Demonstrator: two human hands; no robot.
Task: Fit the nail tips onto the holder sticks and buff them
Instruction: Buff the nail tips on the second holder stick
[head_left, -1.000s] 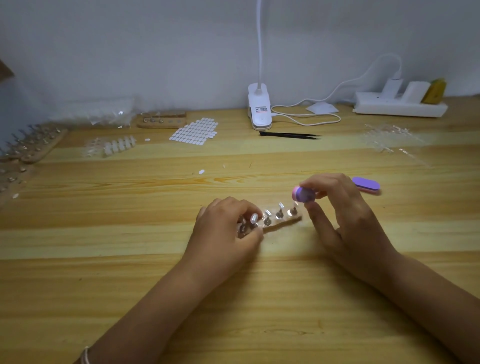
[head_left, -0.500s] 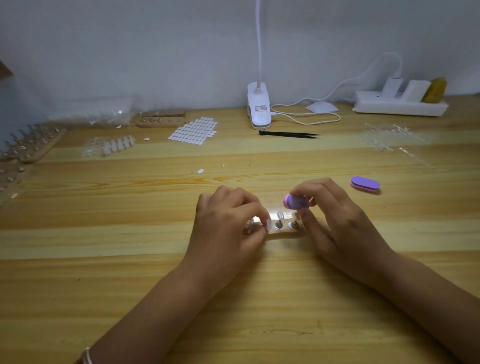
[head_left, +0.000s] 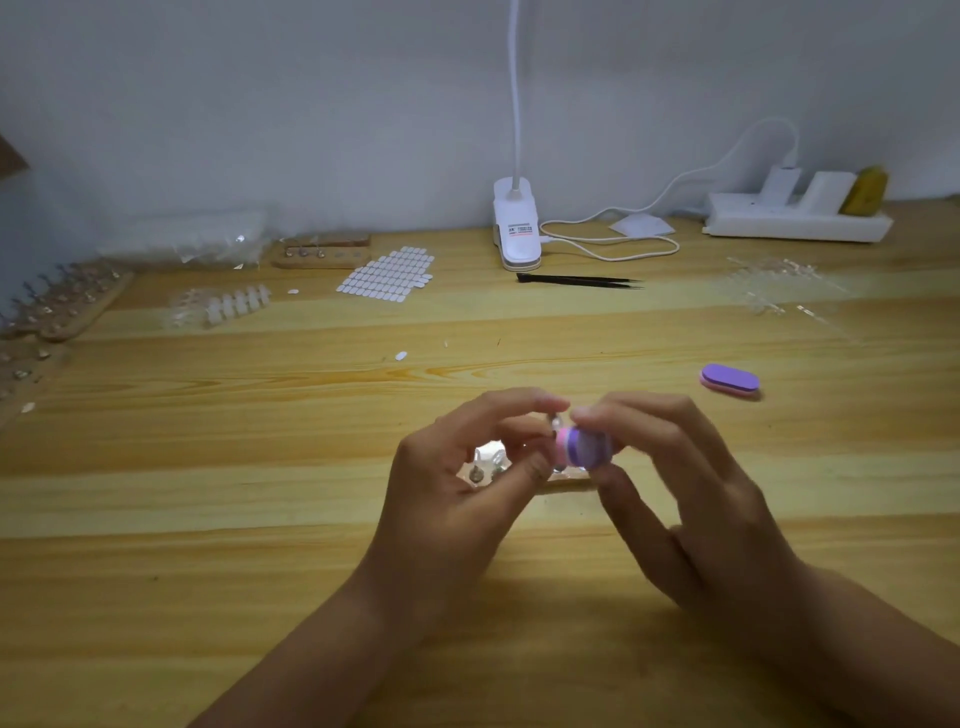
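You've lifted one holder stick (head_left: 554, 422) off the wooden base (head_left: 563, 482). Left hand (head_left: 457, 499) grip pinches it just above the base. Right hand (head_left: 691, 499) grip holds the purple buffer block (head_left: 583, 447) against it. Buffing likely starting.

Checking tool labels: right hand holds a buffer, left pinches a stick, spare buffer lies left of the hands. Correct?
No. In the head view the spare buffer lies right of the hands, not left. The right hand does hold a buffer, and the left hand pinches a stick.
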